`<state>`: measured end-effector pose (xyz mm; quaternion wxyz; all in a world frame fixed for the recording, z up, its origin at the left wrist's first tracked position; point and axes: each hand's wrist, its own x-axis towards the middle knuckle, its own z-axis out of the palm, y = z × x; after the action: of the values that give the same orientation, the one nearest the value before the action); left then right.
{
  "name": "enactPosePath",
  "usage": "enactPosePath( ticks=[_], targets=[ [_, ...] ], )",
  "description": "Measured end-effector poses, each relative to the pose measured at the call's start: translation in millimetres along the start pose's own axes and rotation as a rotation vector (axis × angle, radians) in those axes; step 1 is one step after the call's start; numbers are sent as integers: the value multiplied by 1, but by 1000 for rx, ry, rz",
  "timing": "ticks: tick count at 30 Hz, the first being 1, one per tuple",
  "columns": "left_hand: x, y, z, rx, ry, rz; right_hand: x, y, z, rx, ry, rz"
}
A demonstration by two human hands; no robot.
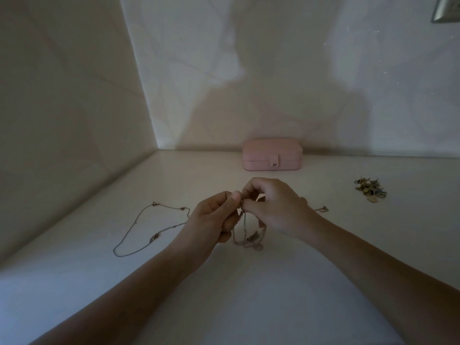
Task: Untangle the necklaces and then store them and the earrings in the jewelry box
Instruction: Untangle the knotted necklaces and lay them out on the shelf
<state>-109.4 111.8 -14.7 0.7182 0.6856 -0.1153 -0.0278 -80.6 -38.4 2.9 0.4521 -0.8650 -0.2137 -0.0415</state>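
Note:
A knot of thin tangled necklaces (247,236) hangs between my hands, its lower loops touching the white counter. My left hand (214,216) pinches the chains at the top with thumb and fingers. My right hand (271,204) pinches the same spot from the other side. A separate thin necklace (139,227) lies spread in a loop on the counter to the left. A chain end with a small pendant (323,209) sticks out behind my right wrist. The pink jewelry box (272,155) stands closed against the back wall. A pile of earrings (371,189) lies at the right.
The white counter (249,295) sits in a corner, with a wall close on the left and another behind the box. A metal plate (448,9) is fixed to the wall at the top right. The scene is dim.

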Motion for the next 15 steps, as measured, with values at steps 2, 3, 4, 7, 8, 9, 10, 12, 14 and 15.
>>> enactPosePath(
  ticks=[2,3,4,7,8,9,10,12,14,15],
  targets=[
    [0,1,-1,-6,2,-22,0,1,5,-134,147,-120],
    [0,2,-1,-2,2,-25,1,2,6,-160,187,-165],
    [0,3,-1,9,1,-24,3,5,6,-149,204,-180],
    [1,5,-4,6,44,-29,8,10,-8,58,154,-66],
    [2,5,-7,-24,46,-44,9,11,-10,104,156,-27],
    [1,6,-9,-55,28,-71,10,12,-11,113,179,-3],
    [1,6,-11,-74,-8,-106,11,14,-10,89,218,1],
    [1,5,-10,-92,-85,-175,14,15,-8,-59,297,-43],
    [1,5,-7,-71,-93,-202,15,17,-11,-210,358,-108],
    [2,5,-7,-52,-68,-194,17,20,-15,-249,388,-130]
  ],
)
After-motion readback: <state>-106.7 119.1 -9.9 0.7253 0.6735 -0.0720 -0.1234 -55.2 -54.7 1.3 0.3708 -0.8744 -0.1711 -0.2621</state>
